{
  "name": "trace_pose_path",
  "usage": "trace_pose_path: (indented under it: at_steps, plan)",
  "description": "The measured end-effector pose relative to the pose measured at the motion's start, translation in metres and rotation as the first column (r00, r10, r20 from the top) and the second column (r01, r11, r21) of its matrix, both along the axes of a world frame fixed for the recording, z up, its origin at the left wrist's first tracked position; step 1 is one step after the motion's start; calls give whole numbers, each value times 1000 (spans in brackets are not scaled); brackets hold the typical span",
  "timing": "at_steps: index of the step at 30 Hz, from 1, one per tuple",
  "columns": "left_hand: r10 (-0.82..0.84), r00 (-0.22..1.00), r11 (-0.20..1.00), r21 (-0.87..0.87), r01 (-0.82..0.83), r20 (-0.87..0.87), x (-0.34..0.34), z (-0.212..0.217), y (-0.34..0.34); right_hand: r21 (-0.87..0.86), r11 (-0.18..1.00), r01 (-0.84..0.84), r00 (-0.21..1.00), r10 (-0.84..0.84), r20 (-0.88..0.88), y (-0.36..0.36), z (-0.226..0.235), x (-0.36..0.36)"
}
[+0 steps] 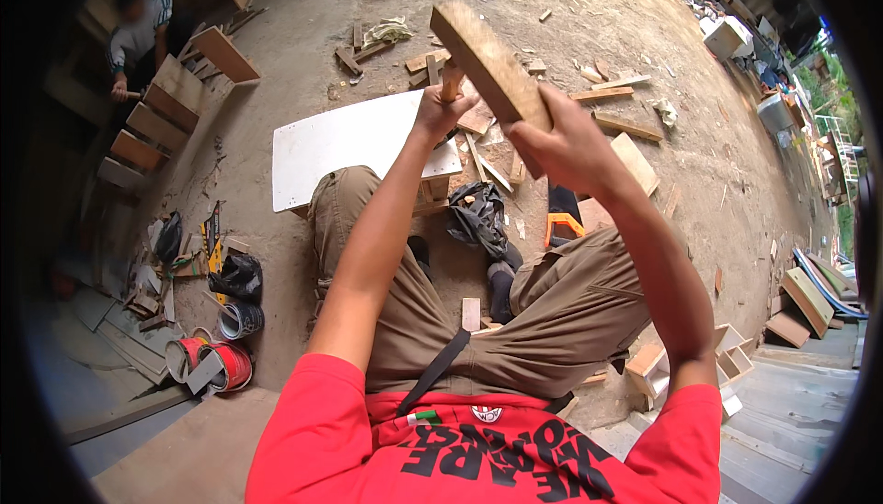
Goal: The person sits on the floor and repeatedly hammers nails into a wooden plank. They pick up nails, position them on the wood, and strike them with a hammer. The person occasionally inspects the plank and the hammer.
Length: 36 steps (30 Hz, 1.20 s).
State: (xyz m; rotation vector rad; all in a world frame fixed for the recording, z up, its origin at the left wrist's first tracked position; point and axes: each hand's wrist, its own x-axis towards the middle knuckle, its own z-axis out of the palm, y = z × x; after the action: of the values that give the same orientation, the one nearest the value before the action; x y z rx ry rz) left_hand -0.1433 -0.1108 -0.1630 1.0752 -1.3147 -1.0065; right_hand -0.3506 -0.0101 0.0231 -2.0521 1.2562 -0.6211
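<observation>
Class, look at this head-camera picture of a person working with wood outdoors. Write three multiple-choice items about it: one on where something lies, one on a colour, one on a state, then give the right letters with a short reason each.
1. Where does the white board lie?
A. on the ground beyond the person's knees
B. leaning on a wall
C. on the person's lap

2. What colour is the person's shirt?
A. blue
B. red
C. white

3. How is the wooden plank held?
A. flat on the ground, untouched
B. raised in the air, the right hand shut in a grip on its lower end
C. balanced on one knee

Answers:
1 A, it lies flat on the dirt ahead of the knees.
2 B, the shirt at the lower edge is red.
3 B, the plank is up, with the left hand by a small wooden piece beside it.
</observation>
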Motion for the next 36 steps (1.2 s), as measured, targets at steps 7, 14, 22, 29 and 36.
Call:
trace_pose_path:
  at_steps: [7,14,22,29,36]
  plan:
    - [139,989,990,27,-141,48,-2,-12,-3,-154,987,36,757,74,649,2,26,1]
    - [310,950,939,170,-298,-46,18,-36,0,128,970,209,883,-243,401,-4,-71,9]
    - [74,800,997,19,-78,-595,30,81,56,179,957,227,778,-289,557,-33,-79,30]
    - [-6,724,996,-66,-54,-690,35,116,100,19,970,242,796,-210,567,-17,-77,82]
    - [-68,699,996,-85,10,-712,49,107,120,71,979,190,782,-195,592,-16,-103,98]
